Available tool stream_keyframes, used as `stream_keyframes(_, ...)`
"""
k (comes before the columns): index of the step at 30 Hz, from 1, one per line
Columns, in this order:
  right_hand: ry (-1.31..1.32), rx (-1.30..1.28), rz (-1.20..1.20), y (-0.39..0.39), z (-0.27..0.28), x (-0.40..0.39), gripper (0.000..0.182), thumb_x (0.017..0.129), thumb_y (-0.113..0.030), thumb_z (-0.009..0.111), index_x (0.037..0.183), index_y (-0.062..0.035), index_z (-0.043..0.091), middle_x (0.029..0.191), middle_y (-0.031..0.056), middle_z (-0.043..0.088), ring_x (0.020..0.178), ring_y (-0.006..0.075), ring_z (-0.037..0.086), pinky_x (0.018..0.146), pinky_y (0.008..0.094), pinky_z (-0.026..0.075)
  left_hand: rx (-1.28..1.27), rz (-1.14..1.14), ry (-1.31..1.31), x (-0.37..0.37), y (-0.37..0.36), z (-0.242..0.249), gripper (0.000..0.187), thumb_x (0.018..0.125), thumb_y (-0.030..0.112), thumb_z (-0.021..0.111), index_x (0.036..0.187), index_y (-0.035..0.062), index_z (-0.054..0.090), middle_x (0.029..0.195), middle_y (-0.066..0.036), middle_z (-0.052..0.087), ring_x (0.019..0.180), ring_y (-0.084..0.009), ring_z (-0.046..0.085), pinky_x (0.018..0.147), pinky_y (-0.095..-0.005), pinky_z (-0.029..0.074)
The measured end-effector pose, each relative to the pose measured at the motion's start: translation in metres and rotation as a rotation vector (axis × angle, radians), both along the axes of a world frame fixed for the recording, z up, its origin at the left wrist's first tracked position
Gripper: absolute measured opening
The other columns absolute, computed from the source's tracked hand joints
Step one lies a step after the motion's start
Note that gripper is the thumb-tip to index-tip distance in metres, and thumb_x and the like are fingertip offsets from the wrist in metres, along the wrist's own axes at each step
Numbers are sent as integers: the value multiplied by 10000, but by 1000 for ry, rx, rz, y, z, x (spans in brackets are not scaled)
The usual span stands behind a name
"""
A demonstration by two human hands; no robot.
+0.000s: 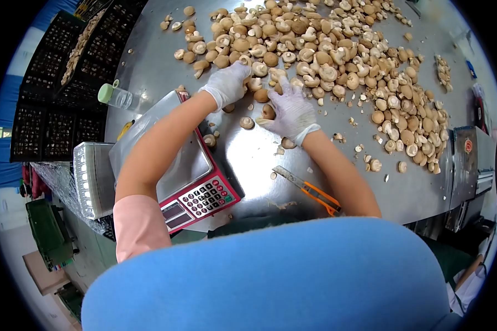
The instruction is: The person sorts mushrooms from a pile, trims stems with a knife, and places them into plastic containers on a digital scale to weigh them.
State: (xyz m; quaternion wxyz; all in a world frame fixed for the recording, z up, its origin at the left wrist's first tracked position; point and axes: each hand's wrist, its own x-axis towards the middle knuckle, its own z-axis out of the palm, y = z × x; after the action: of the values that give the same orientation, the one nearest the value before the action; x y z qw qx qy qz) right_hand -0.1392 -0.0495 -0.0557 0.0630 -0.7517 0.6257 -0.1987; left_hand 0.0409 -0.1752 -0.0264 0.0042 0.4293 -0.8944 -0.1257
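A wide heap of brown and white mushrooms lies spread over a steel table. My left hand, in a white glove, reaches into the near edge of the heap with fingers curled over mushrooms. My right hand, also gloved, rests beside it with fingers spread on the table, a mushroom at its thumb. Whether either hand grips one is hidden by the gloves. A few loose mushrooms lie just below the hands.
A red-trimmed scale with a steel pan sits under my left forearm. An orange utility knife lies by my right elbow. Clear plastic trays stack at left, black crates beyond. A small bottle stands nearby.
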Motion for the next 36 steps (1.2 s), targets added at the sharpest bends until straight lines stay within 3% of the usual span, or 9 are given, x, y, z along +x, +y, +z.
stream_keyframes(4, -30, 51, -49, -2, 0, 4, 555, 688, -377, 804, 1164, -126, 669, 1457, 180, 443, 1239, 418, 502, 955, 487, 529, 25, 17, 127, 11, -3, 26, 347, 747, 111, 729, 1085, 84, 654, 1113, -185, 639, 984, -396, 644, 862, -461, 518)
stream_keyframes(6, -67, 10, -42, -3, -8, 1, 539, 680, -349, 805, 1154, -130, 672, 1441, 181, 457, 1233, 418, 511, 956, 480, 530, 84, 63, 210, 21, 1, 50, 436, 723, 124, 769, 1140, 86, 647, 1042, -142, 662, 872, -299, 671, 771, -399, 553)
stream_keyframes(8, -94, -91, 14, 0, -14, -7, 366, 758, -285, 711, 1086, -137, 644, 1424, 199, 453, 1243, 447, 495, 924, 502, 542, 748, 276, 394, 43, 0, 64, 420, 743, 108, 763, 1141, 77, 631, 941, -69, 646, 783, -166, 638, 652, -302, 545)
stream_keyframes(9, -99, -115, 34, 3, -11, -9, 373, 747, -279, 719, 1090, -152, 647, 1398, 200, 477, 1228, 456, 504, 919, 496, 543, 805, 172, 514, 61, -4, 57, 408, 752, 75, 735, 1144, 75, 621, 905, -14, 614, 753, -78, 583, 586, -229, 500)
stream_keyframes(16, 75, -160, 187, -5, -6, -13, 532, 669, -346, 815, 1167, -208, 686, 1410, 201, 471, 1188, 418, 534, 922, 469, 539, 836, 233, 700, 125, 56, 104, 368, 781, 89, 680, 1145, 103, 622, 914, 1, 624, 723, -71, 592, 550, -206, 484)
stream_keyframes(23, -127, -254, 293, -5, -12, -17, 291, 717, -201, 784, 998, -156, 724, 1146, 97, 617, 987, 298, 634, 818, 410, 563, 670, 286, 886, 199, 114, 126, 371, 790, 138, 662, 1151, 95, 591, 917, -55, 625, 694, -85, 602, 502, -181, 476)
stream_keyframes(30, -271, -613, -112, -58, -67, -62, 337, 783, -149, 746, 1093, -37, 678, 1068, 126, 647, 944, 288, 646, 838, 393, 552, 871, 361, 1594, 281, 172, 100, 505, 870, 175, 633, 1307, -7, 460, 981, -183, 621, 746, -189, 644, 456, -196, 483)
stream_keyframes(34, -1453, 161, -78, -54, 16, -20, 349, 925, -249, 660, 1190, -25, 625, 1134, 93, 644, 977, 182, 657, 799, 318, 568, 928, 383, 1781, 299, 189, 76, 570, 832, 239, 650, 1318, 16, 453, 1115, -247, 548, 634, -161, 561, 394, -195, 473)
stream_keyframes(36, -1763, 526, 85, -44, 56, 23, 322, 952, -284, 632, 1170, -49, 595, 987, 54, 633, 644, 76, 595, 532, 194, 476, 919, 427, 1813, 301, 196, 73, 546, 843, 240, 644, 1307, 19, 459, 1098, -238, 557, 628, -165, 557, 398, -196, 480)
